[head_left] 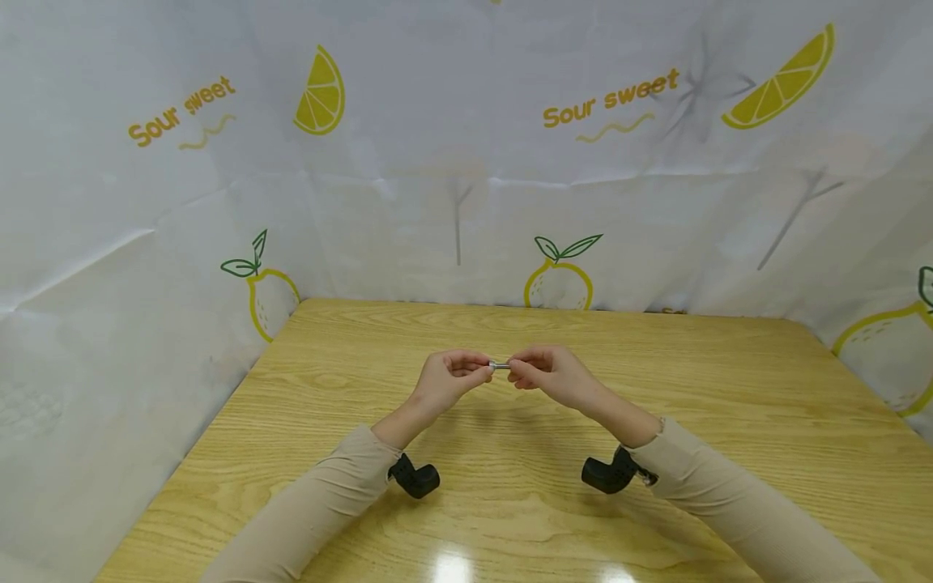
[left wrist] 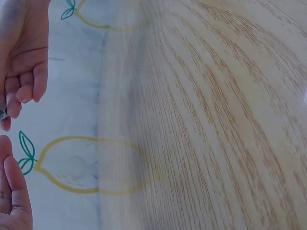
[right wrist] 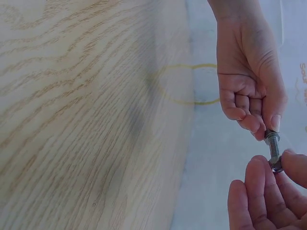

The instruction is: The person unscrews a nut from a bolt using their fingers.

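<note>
A small silver bolt point(head_left: 500, 366) is held level between both hands, above the table. My left hand point(head_left: 446, 382) pinches its left end between thumb and fingers. From the other side, my right hand point(head_left: 560, 377) grips the right end with thumb and forefinger. In the right wrist view the threaded shank of the bolt point(right wrist: 275, 147) shows between the left hand point(right wrist: 249, 72) above and the right hand point(right wrist: 268, 201) below. Wider metal parts sit at both ends; fingers partly hide them, so nut and head cannot be told apart. The left wrist view catches only a sliver of metal.
A wood-grain table point(head_left: 306, 453) lies beneath the hands. Behind it and at the sides hangs a white curtain point(head_left: 408, 235) printed with lemons and lettering. Black wrist mounts point(head_left: 611, 472) stick out from the beige sleeves point(head_left: 328, 494) over the tabletop.
</note>
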Available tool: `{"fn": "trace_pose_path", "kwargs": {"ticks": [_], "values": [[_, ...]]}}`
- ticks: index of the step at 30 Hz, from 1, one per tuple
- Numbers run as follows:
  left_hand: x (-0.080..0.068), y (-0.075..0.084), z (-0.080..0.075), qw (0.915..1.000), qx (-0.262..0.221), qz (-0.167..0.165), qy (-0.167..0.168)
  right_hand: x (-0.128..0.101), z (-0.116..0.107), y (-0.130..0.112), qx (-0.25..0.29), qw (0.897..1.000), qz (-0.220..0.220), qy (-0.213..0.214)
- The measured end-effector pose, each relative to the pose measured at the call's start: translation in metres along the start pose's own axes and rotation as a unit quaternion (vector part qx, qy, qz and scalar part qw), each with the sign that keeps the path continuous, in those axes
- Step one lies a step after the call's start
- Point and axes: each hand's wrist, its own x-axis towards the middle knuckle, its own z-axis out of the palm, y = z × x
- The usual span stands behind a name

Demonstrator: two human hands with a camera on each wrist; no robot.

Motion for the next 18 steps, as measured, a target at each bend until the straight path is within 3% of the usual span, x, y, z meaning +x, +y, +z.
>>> {"fn": "trace_pose_path", "kwargs": {"ticks": [8,18], "values": [[0.0003,-0.0013,-0.0001,1.0000,-0.002,0.000,0.000,0.0004,0.0006,-0.0005,-0.014,0.999,-0.021,0.028],[0.0002,-0.0006,0.0005,1.0000,0.003,0.000,0.001,0.0014,0.0029,0.0008,0.020,1.000,0.015,-0.017]]}}
